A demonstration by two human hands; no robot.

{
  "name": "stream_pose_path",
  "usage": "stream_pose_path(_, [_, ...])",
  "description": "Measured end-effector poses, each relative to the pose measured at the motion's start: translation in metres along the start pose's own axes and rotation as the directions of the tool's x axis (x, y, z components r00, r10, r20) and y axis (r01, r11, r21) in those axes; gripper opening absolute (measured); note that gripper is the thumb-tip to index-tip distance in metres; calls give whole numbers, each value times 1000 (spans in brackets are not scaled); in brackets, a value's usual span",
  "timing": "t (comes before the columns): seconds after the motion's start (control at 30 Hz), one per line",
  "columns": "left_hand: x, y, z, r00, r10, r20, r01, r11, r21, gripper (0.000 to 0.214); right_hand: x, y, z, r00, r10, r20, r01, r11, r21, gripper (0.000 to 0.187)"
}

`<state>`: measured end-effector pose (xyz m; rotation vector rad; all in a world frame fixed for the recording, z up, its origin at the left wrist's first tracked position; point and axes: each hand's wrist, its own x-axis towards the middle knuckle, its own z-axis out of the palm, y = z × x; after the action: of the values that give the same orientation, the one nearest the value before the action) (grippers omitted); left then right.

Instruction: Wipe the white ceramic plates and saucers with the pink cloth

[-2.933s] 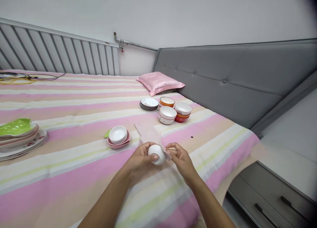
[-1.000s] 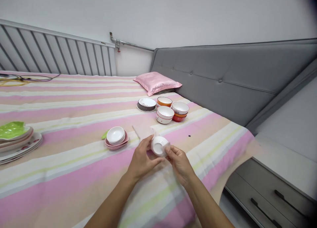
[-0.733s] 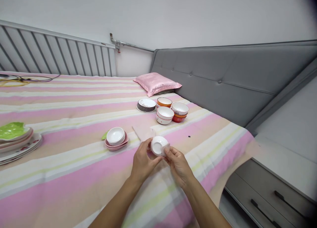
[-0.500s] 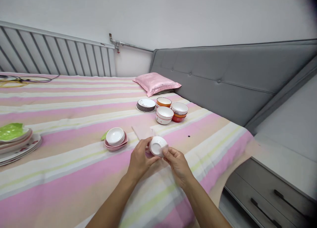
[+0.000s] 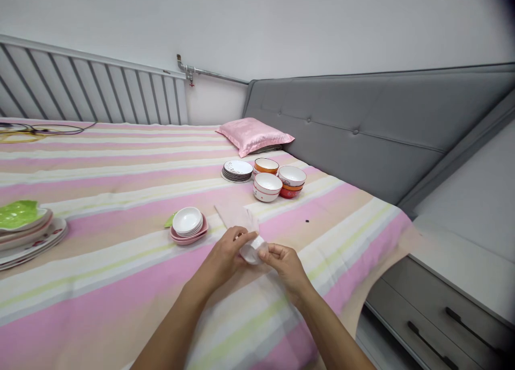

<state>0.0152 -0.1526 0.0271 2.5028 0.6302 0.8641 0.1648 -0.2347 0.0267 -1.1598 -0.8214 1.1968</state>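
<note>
A small white bowl (image 5: pixel 253 249) is held between both hands just above the striped bedspread (image 5: pixel 100 241). My left hand (image 5: pixel 220 257) curls round its left side, fingers over the rim. My right hand (image 5: pixel 284 263) pinches its right edge together with a thin pale pink cloth (image 5: pixel 237 215) that trails back onto the bed behind the bowl. The bowl is tilted and partly hidden by my fingers.
A stack of small white and pink dishes (image 5: pixel 187 224) lies to the left. Red, orange and white bowls (image 5: pixel 277 182) and a plate stack (image 5: pixel 237 170) sit farther back by a pink pillow (image 5: pixel 255 134). Large plates with a green dish (image 5: pixel 24 225) are at far left. A grey nightstand (image 5: pixel 438 305) stands right.
The bowl has been turned in my hands from facing up to tilted on its side and lowered slightly. The pink cloth stays pinched against it by my right hand.
</note>
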Motion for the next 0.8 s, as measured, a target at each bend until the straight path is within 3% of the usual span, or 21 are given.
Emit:
stream_pose_path(0.2, [0,0,1,999,41,12,-41,999,20,57,0,-3,-4,999,2,38,-1,1000,-10,36])
stream_pose_path(0.37, [3,8,-3,996,-74,-43,65,979,-193,65,4,-4,-9,1000,11,2,-11,993,114,36])
stream_pose_path(0.43, [5,8,1,973,-215,-85,177,930,-323,69,5,-4,-10,1000,14,-26,-9,985,173,37])
stream_pose_path(0.57, [7,7,11,876,-480,-48,406,787,-464,47,5,-4,-9,998,-4,-60,16,979,205,40])
stream_pose_path(0.63, [7,8,13,859,-513,2,442,738,-510,42,5,-4,-8,999,-13,-52,23,982,186,42])
stream_pose_path(0.8, [8,16,7,877,-471,99,425,661,-619,41,3,-5,-5,999,-30,-42,34,994,108,41])
